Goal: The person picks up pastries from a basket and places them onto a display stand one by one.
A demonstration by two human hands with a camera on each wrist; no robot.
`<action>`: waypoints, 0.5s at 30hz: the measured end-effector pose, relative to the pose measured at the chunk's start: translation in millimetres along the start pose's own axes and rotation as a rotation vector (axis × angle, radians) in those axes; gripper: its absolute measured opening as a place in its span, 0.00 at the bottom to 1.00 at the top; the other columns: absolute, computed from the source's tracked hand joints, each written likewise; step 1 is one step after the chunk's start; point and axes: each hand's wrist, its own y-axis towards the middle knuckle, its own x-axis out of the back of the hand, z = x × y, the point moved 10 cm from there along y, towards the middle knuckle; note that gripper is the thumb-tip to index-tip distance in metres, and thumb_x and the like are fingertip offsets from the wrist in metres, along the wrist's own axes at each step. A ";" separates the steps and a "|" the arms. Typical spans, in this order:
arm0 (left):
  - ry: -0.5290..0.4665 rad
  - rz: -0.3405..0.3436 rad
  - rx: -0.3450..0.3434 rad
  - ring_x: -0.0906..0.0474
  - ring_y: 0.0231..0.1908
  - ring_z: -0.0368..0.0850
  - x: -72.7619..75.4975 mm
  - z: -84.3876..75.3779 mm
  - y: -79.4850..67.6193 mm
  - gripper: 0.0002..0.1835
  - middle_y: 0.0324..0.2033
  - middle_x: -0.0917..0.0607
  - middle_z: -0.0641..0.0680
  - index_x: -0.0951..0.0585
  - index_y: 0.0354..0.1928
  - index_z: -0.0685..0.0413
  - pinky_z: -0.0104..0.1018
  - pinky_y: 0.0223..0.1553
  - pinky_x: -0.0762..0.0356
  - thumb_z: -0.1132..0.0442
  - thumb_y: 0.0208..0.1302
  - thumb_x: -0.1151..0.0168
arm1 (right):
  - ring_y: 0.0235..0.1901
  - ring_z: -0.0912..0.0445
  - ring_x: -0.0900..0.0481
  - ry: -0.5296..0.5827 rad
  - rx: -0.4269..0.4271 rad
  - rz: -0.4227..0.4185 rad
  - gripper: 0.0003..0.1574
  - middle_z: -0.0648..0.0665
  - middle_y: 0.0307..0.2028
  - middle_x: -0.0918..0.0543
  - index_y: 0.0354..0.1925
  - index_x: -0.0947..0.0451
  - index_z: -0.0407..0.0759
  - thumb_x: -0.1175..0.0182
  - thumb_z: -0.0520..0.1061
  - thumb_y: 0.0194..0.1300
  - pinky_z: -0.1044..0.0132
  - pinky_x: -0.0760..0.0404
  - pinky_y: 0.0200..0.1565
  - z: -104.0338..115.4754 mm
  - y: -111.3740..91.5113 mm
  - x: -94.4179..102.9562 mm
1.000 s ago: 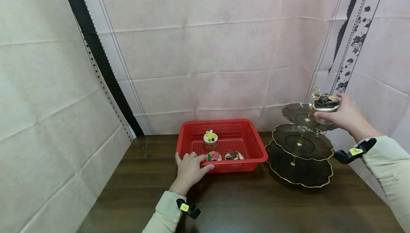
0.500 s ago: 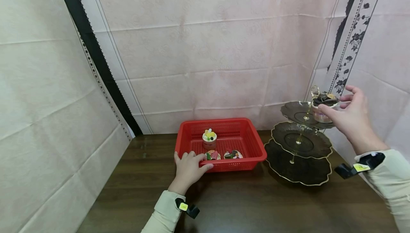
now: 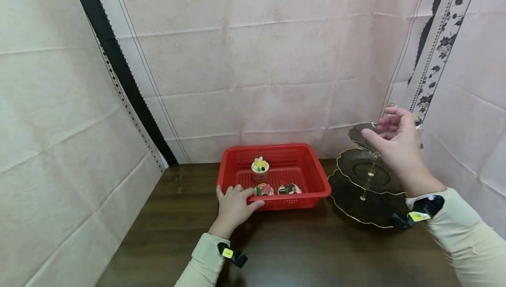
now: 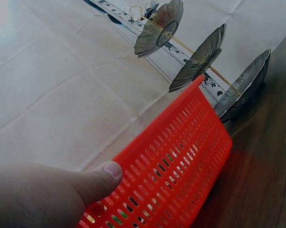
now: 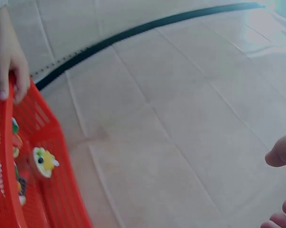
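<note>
My left hand [image 3: 234, 209] grips the front rim of a red plastic basket [image 3: 272, 205], thumb outside and fingers over the edge. Inside the basket stands a small dessert cup with a yellow topping [image 3: 260, 171]. Two more decorated pieces lie by the front wall, a pink-and-green one [image 3: 264, 189] and a dark-and-white one [image 3: 289, 189]. My right hand [image 3: 401, 146] holds nothing, fingers loosely bent and apart, in front of the three-tier stand [image 3: 365, 208]. Mostly hidden behind it, a dark-topped dessert cup [image 3: 417, 120] sits on the top tier.
The stand's dark plates with gold wavy edges stand right of the basket on a brown wooden table [image 3: 189, 199]. Pale cloth [image 3: 276, 59] hangs behind and at both sides, close to the stand.
My right hand has let go of the dark-topped dessert cup and moved left, in front of the top tier. The cup stays on that tier. My left hand has not moved.
</note>
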 end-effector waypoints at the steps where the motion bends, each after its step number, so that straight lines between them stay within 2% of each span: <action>1: 0.001 0.001 0.001 0.25 0.46 0.52 0.6 0.0 0.1 0.25 0.40 0.18 0.50 0.14 0.54 0.36 0.79 0.66 0.59 0.34 0.59 0.33 | 0.42 0.61 0.26 0.023 0.013 0.008 0.37 0.53 0.45 0.30 0.64 0.38 0.49 0.32 0.36 0.62 0.81 0.26 0.43 0.8 -0.6 -7.7; 6: -0.029 0.010 0.004 0.25 0.45 0.52 3.2 -0.7 0.9 0.22 0.40 0.18 0.50 0.14 0.49 0.37 0.78 0.66 0.61 0.35 0.59 0.32 | 0.45 0.59 0.26 0.137 0.070 0.044 0.36 0.52 0.45 0.29 0.63 0.37 0.41 0.33 0.31 0.61 0.78 0.24 0.44 1.1 -3.9 -44.1; 9: -0.052 0.011 0.013 0.25 0.45 0.52 3.9 -0.7 0.9 0.21 0.39 0.19 0.50 0.14 0.46 0.39 0.78 0.67 0.62 0.36 0.58 0.31 | 0.45 0.59 0.25 0.194 0.074 0.079 0.36 0.51 0.45 0.28 0.63 0.38 0.36 0.34 0.30 0.61 0.77 0.24 0.45 -2.8 -5.3 -66.2; 13: -0.056 0.011 0.020 0.26 0.45 0.51 2.7 0.3 1.2 0.21 0.39 0.19 0.49 0.15 0.45 0.39 0.78 0.67 0.61 0.36 0.57 0.30 | 0.47 0.57 0.26 0.198 0.054 0.151 0.37 0.48 0.48 0.28 0.65 0.40 0.34 0.33 0.33 0.63 0.77 0.23 0.47 -13.7 -7.2 -98.1; 15: -0.054 0.012 0.021 0.26 0.45 0.51 2.5 0.6 1.6 0.21 0.39 0.19 0.49 0.15 0.45 0.39 0.78 0.67 0.61 0.36 0.57 0.30 | 0.50 0.54 0.25 0.196 0.043 0.203 0.40 0.45 0.51 0.28 0.67 0.42 0.36 0.32 0.35 0.64 0.72 0.22 0.51 -22.7 -7.9 -115.2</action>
